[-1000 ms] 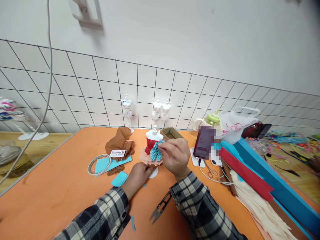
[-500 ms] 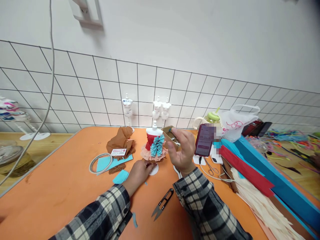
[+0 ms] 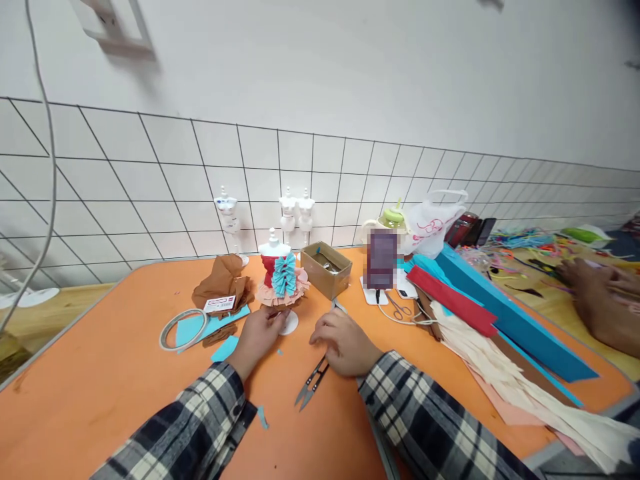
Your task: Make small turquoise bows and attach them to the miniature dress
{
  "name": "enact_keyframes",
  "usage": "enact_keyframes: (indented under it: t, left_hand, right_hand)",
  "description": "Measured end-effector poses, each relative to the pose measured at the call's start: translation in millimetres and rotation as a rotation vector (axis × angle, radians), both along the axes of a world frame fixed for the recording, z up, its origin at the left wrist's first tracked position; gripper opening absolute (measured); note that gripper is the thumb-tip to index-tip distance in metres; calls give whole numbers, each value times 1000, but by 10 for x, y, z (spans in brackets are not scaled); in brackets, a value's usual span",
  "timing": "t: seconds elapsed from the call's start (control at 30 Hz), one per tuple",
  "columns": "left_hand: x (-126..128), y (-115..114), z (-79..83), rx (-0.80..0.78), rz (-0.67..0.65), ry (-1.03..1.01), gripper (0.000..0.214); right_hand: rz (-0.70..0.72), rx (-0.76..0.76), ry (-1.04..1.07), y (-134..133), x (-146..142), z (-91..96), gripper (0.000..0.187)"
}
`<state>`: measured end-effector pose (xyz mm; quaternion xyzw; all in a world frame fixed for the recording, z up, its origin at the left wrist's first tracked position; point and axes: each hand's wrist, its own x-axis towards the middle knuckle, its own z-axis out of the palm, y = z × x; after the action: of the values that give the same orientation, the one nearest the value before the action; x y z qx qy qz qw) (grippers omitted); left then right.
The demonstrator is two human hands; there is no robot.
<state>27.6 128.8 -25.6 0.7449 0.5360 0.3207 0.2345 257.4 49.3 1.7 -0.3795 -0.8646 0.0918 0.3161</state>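
A small white dress form (image 3: 273, 245) stands on a round white base (image 3: 290, 323), dressed in a red bodice (image 3: 269, 267), a blue ruffle (image 3: 285, 275) and a peach frilled skirt (image 3: 265, 295). Brown crepe paper (image 3: 280, 308) shows under the skirt hem. There my left hand (image 3: 257, 339) has its fingertips closed on the brown edge; their exact grip is partly hidden. My right hand (image 3: 345, 341) is low over the table, fingers loosely curled and apart, with nothing visible in them. Just below it lie black thread snips (image 3: 313, 383), their handle end partly covered.
A cardboard box (image 3: 327, 270) stands behind my right hand. Left lie a tape roll (image 3: 164, 333), blue paper (image 3: 215, 331) and crumpled brown paper (image 3: 223, 280). Rightward are a phone (image 3: 381, 260), scissors (image 3: 400, 310) and paper strips (image 3: 455, 300). Another person's hand (image 3: 605, 300) is at far right.
My right hand has come down from its raised, open pose beside the dress form to the table near the snips. My left hand stays at the hem. The view has swung right.
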Motion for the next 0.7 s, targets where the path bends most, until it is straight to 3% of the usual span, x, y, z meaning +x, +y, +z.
enact_keyframes:
  t: [0.17,0.37,0.7]
  left_hand:
    - [-27,-21,51,35,11,22,43]
    - [-18,-55,35,78,-1,25,41]
    - [-42,-58,-5,105,43,67,31]
  right_hand:
    - [95,-247,-33,73,31,-80,36]
    - [29,-243,-5,132,-22,-261,39]
    - [-10,-270,127,211,32,-300,33]
